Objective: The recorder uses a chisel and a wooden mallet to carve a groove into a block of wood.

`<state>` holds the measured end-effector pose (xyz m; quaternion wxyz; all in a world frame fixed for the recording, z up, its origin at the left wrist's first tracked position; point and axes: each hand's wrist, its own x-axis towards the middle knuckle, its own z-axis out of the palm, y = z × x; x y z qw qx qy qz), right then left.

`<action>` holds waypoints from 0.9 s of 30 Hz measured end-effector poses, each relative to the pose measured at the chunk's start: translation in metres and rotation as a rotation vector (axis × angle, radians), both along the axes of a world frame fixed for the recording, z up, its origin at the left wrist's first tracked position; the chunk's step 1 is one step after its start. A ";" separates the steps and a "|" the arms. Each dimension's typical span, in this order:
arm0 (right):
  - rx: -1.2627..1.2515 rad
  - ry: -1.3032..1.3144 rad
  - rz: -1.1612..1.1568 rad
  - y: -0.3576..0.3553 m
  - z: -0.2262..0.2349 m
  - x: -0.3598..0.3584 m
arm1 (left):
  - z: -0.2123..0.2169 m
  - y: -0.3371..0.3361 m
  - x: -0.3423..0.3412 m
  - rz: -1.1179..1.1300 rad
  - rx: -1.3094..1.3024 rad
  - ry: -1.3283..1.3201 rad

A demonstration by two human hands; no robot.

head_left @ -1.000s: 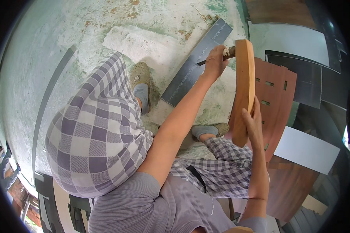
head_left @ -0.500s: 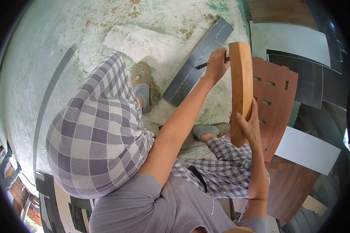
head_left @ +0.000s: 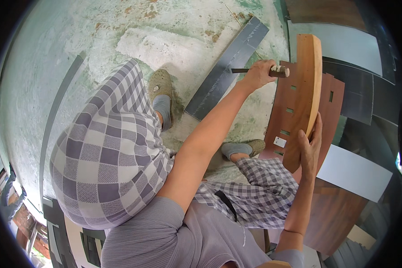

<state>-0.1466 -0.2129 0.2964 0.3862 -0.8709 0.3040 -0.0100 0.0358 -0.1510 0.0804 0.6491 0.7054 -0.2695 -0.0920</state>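
My left hand (head_left: 260, 75) is closed around a chisel-like tool (head_left: 279, 71). Its worn round handle end points right, and its thin dark blade sticks out to the left. My right hand (head_left: 311, 145) grips the lower part of a long, thick wooden block (head_left: 309, 76), thumb on the near face and fingers behind. The block stands nearly upright, tilted a little right, its upper part just right of the handle end with a gap between. Behind it is a reddish-brown slotted panel (head_left: 332, 111), partly hidden by the block. A small white piece (head_left: 280, 142) lies on that panel.
A dark grey board (head_left: 225, 67) lies on the stained floor ahead. White boards (head_left: 355, 172), dark sheets (head_left: 348, 87) and a brown wood-grain panel (head_left: 332, 214) overlap at the right. Along the left runs a long grey strip (head_left: 53, 107). My clog-shod feet (head_left: 160, 85) are on the floor.
The wooden block has swung right, away from my left hand, with my right hand on it. My left hand has shifted slightly right and down; the tool's handle end now shows.
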 end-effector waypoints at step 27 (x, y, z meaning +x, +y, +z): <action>0.031 0.262 0.019 0.005 -0.051 -0.019 | -0.029 -0.011 -0.003 -0.096 0.080 -0.050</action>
